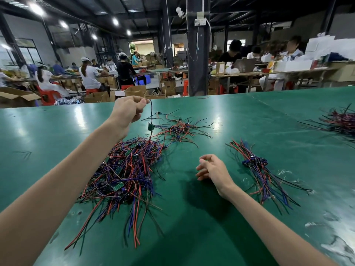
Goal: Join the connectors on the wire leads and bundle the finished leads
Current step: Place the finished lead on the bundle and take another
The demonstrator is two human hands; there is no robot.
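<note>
A wide green table (249, 116) fills the lower view, seen from above by the person working at it, with a busy workshop behind its far edge.

The biggest thing on it is a large tangled heap of leads (124, 169), red, black and purple wires with small green boards among them. It sprawls left of the middle and reaches toward the near edge. A dark pile (340, 120) lies against the right edge, partly cut off. A smaller loose heap (178, 129) sits toward the far edge, near the middle. Right of centre, a combed group of leads (263, 173) lies roughly parallel, its blue connectors gathered at one end. These look like the finished ones, though no tie shows around them.

By this layout the job seems to be in its early part: most leads sit unsorted in the heaps, and bundling is not yet done.

The left hand (128, 112) is raised over the far side of the table. Its thumb and fingertips pinch the top of one thin black lead (151, 112), which hangs straight down. A small green board (150, 126) dangles on it, above the large heap.

The right hand (213, 169) hovers low near the middle, fingers loosely curled. A greenish speck shows at its fingertips; whether it holds anything cannot be told.
</note>
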